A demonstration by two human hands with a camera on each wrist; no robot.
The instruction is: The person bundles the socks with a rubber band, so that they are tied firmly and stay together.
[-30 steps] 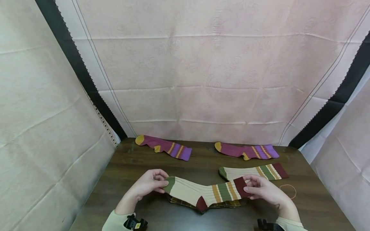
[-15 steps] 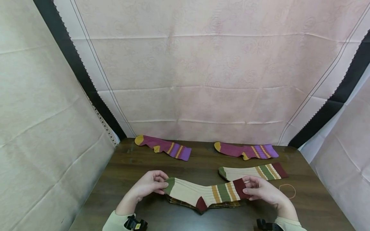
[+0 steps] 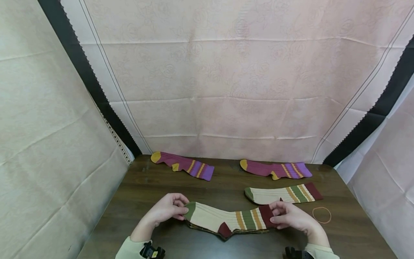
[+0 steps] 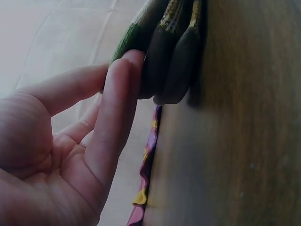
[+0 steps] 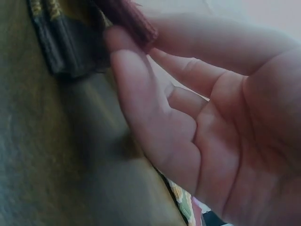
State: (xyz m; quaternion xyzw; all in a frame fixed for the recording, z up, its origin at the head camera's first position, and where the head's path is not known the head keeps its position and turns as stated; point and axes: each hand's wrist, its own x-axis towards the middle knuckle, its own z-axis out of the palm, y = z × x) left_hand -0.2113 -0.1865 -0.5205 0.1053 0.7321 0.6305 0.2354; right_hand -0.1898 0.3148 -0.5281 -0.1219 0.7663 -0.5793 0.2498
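Head view: the cream ribbed-knit sock (image 3: 211, 217) with green toe (image 3: 190, 209) has just dipped at its burgundy cuff (image 3: 266, 215), hiding more of the dark patterned socks (image 3: 250, 232) beneath on the brown wooden tabletop (image 3: 349, 230); it looks nearly lined up with them. Left wrist: the left hand (image 4: 70, 160), fingertips nearly together, pinches the green toe beside dark toes (image 4: 178, 70). Right wrist: the right hand (image 5: 225, 122) likewise pinches the burgundy cuff, apart from dark cuffs (image 5: 70, 47).

Brown table (image 3: 352, 233): two purple socks (image 3: 182, 164) (image 3: 276, 169), a cream sock (image 3: 275, 195), a thin loop (image 3: 330, 215), seemingly some dark socks (image 4: 181, 66)
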